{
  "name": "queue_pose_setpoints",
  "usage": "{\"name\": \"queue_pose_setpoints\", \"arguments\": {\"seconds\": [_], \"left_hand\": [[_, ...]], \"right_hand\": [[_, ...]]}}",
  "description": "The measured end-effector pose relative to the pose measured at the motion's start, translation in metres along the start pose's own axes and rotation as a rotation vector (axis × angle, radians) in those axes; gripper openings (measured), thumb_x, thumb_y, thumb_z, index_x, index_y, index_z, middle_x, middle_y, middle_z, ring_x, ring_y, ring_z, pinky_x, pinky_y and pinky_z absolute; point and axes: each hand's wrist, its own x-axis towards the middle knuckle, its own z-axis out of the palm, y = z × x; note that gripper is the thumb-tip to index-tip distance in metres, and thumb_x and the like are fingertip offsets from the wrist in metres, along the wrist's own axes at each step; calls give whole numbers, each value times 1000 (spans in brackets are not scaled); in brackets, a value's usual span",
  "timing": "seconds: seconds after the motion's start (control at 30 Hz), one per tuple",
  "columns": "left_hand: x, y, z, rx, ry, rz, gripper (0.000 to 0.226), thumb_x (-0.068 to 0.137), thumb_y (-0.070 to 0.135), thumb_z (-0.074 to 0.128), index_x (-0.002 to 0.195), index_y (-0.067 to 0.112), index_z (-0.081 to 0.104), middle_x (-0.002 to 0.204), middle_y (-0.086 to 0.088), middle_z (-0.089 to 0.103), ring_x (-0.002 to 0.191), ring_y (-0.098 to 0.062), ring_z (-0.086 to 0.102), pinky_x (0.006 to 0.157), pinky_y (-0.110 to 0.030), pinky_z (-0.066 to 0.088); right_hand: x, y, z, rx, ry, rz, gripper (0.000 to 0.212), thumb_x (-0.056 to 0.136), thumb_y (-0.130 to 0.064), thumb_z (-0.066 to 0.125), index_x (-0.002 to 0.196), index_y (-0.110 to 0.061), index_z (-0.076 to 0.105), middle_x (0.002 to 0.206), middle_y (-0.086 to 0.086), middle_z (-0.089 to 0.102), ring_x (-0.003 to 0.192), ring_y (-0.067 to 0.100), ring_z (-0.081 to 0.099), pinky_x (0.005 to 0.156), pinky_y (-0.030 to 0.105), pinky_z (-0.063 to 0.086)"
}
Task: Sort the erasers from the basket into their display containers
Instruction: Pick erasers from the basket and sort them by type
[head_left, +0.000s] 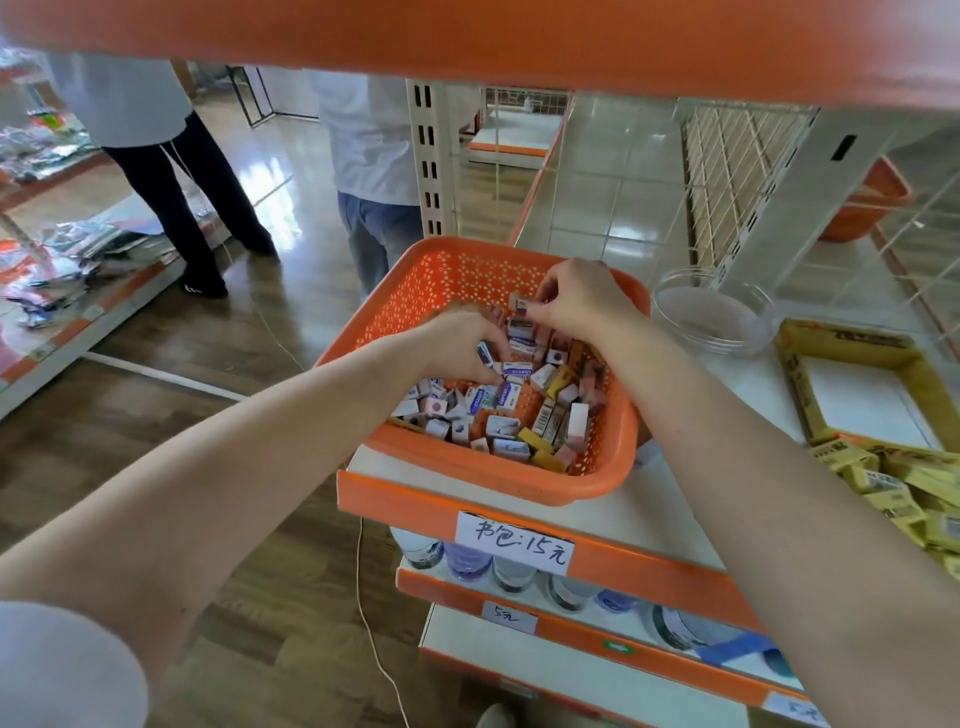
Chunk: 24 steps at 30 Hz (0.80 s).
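The perforated orange plastic basket (498, 480) stood at the shelf's (670, 499) front left corner, with bare shelf to its right. It held mixed erasers (506, 400), boxy and paper-sleeved. The right hand (576, 296) pinched a small eraser (519, 303) above the pile. The left hand (457, 338) curled into the pile; grip undetermined. The glass bowl (670, 291) and yellow cardboard box (795, 364) stood beyond, empty.

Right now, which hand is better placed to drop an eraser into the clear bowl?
Right. The right hand pinches an eraser above the basket, on the side nearer the clear bowl; the left hand is down among the loose erasers.
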Motion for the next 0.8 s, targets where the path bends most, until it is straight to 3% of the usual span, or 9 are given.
{"name": "queue_pose_setpoints", "arguments": {"seconds": [0.1,0.2,0.37,0.47,0.63,0.73,0.8], "left_hand": [[1,1,-2,33,42,9,26,81,34,70,104,26,67,115,7,56,105,-11,47,97,-32,39],[-3,4,-13,-22,105,-1,25,80,27,70,104,21,68,106,10,56,98,-7,51,87,-21,38],[-16,29,-40,-120,143,4,17,82,25,70,99,24,67,67,23,52,60,9,51,59,-4,35],[-13,61,-51,-90,151,67,12,85,29,66,96,27,64,74,21,55,69,3,54,56,-7,34],[21,143,-44,-146,130,218,17,85,23,64,102,24,64,91,16,62,80,2,58,68,-11,45],[48,198,-32,-137,113,313,11,83,25,65,91,30,61,80,23,58,72,6,54,67,-17,44],[64,235,-24,-99,109,393,10,83,26,67,89,29,61,71,24,53,66,7,50,60,-10,38]], "right_hand": [[-1,-2,-2,28,12,-17,17,83,-26,66,84,-10,68,87,2,67,74,12,56,65,24,40],[-5,-5,-9,148,56,-22,15,83,-26,66,88,-12,70,88,0,66,81,11,59,69,22,41],[-33,11,-44,312,195,-10,13,79,-19,70,91,-13,71,85,-3,65,80,9,60,75,23,49],[-58,44,-67,391,226,71,11,78,-13,72,87,-16,65,84,-2,67,80,15,66,79,33,56],[-112,111,-106,472,280,224,23,78,-8,73,71,-23,57,79,-2,67,80,21,68,80,44,56],[-154,152,-132,410,324,295,20,79,-9,71,74,-22,58,76,-8,64,70,5,63,79,28,56],[-185,181,-149,343,341,344,13,79,-5,68,85,-15,63,83,-4,65,64,-9,59,67,10,48]]}}
